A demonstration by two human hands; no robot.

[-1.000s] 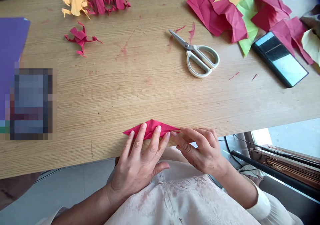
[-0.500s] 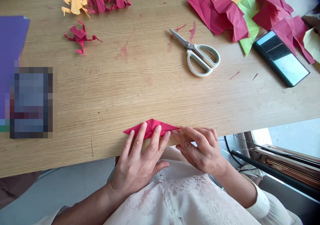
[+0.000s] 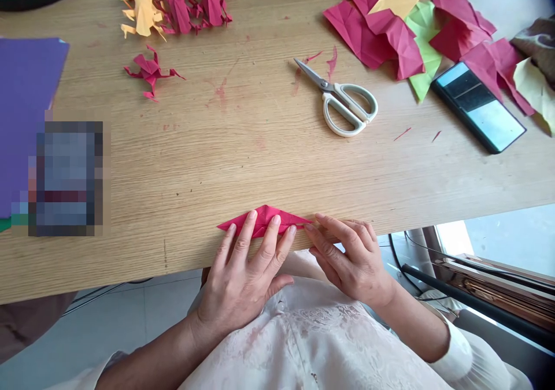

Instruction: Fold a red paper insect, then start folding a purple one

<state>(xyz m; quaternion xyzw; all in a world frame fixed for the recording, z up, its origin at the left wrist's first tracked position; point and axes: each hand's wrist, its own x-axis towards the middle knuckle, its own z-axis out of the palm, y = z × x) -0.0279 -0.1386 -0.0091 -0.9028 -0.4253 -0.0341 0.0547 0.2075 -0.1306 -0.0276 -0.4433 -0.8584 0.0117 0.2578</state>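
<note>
The wooden tabletop stretches out ahead of both hands, and below its near edge, to the left of the left hand, pale floor tiles show. Far ahead and left of the left hand lie orange and red folded figures, with a small red figure a little nearer. Scissors rest ahead of the right hand, blades slightly apart; a phone and a heap of creased paper sheets lie farther out and to its right.

The folded red paper is flat near the edge, mostly under the fingers of the left hand, its narrow point reaching the right hand. The left hand is spread, four fingertips pressing the paper, thumb held off to the side. The right hand has two fingertips at that point, one on either side; whether they pinch it or merely press there I cannot tell.

The step in hand looks like fine creasing at the slender end. I'd judge the next move calls for a steady left hand and light, exact pressure from the right fingertips, keeping the narrow layers aligned.
</note>
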